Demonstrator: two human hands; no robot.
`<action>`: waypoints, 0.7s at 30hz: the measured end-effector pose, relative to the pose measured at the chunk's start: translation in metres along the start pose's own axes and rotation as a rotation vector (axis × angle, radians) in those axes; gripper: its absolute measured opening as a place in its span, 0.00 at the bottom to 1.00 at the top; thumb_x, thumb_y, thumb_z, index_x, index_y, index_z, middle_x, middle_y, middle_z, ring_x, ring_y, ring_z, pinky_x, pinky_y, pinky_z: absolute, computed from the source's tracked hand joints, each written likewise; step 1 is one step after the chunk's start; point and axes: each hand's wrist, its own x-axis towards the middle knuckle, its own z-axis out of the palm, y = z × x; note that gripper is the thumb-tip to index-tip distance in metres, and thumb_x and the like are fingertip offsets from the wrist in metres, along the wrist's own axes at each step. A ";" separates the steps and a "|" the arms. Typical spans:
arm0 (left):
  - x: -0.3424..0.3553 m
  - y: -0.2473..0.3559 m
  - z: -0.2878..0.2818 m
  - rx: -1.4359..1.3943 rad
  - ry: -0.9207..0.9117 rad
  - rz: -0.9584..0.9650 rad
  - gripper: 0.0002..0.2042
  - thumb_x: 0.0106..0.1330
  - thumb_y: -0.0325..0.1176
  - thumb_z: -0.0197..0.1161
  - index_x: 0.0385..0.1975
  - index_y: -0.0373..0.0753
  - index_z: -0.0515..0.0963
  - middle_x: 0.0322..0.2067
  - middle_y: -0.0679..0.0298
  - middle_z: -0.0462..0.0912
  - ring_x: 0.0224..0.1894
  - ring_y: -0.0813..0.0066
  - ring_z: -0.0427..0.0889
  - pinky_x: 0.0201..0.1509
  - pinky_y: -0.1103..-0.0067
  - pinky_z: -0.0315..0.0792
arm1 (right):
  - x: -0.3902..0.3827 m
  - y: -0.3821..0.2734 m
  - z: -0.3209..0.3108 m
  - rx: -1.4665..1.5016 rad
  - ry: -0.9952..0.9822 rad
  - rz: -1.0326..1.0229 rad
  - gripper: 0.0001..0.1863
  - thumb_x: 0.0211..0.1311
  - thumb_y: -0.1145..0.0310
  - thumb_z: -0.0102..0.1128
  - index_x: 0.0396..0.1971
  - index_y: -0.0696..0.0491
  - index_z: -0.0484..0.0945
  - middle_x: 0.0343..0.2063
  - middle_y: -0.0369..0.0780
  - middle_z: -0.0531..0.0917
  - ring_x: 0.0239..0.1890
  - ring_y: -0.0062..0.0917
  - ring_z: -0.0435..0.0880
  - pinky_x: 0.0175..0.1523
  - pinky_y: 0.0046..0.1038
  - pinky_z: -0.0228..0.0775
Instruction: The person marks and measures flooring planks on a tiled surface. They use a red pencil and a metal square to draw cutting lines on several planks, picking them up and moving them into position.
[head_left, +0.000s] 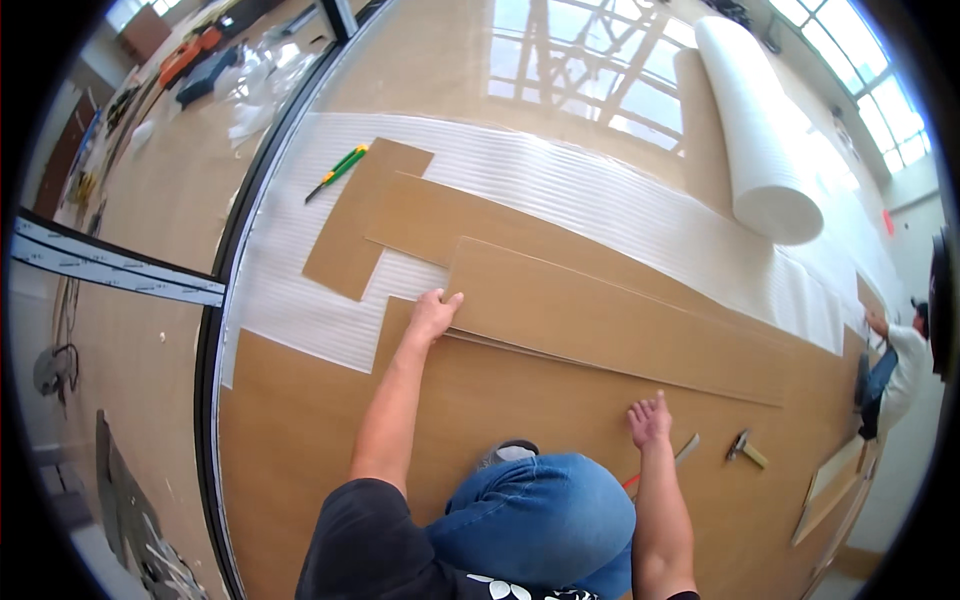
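Observation:
A long tan floor plank lies at a slant across the middle, over other boards. My left hand is closed on its left end, thumb on top. My right hand is held just below the plank's near edge, fingers apart, nothing in it. Behind the held plank lies another long plank, partly covered by it. A short piece of plank sits crosswise at the left on white foam underlay. Against that piece's upper left edge rests a green and yellow utility knife.
Laid planks surround my bent knee. A hammer and a thin grey bar lie right of my right arm. A foam roll stands out at the far right. Dark framing borders the left. A co-worker crouches at far right.

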 end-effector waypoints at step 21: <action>0.210 0.024 -0.204 0.406 0.087 -0.071 0.33 0.71 0.58 0.62 0.56 0.27 0.81 0.57 0.38 0.83 0.63 0.41 0.81 0.68 0.59 0.73 | 0.000 -0.008 0.166 0.046 -0.134 0.135 0.44 0.79 0.45 0.55 0.78 0.61 0.51 0.74 0.53 0.66 0.71 0.44 0.72 0.71 0.42 0.71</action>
